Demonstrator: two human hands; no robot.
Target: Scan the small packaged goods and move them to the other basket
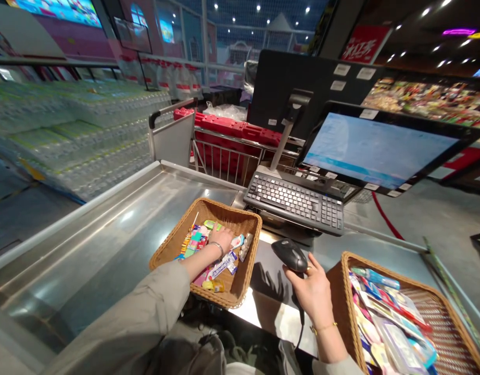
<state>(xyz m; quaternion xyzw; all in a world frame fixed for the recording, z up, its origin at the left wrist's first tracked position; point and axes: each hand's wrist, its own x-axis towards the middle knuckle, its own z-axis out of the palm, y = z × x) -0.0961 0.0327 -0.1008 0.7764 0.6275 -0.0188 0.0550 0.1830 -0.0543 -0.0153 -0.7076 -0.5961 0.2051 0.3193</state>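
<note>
My left hand (222, 238) reaches into a woven basket (165, 245) of small packaged goods, its fingers stretched out over them. A small green packet (212, 225) lies right by its fingertips. Around that hand are a blue-and-white wrapped tube-shaped pack (222, 266), a yellow packet (213, 285) and colourful wrappers left of the wrist. My right hand (313, 289) is closed round the handle of a black barcode scanner (289, 254), whose head points up and left. The scanner's cable hangs below the hand.
A second basket (344, 291), full of packaged items, stands at the right. Behind the scanner are a black keyboard (294, 200) and a lit monitor (373, 148). The metal counter (118, 234) stretches left; a shopping cart (224, 156) stands beyond it.
</note>
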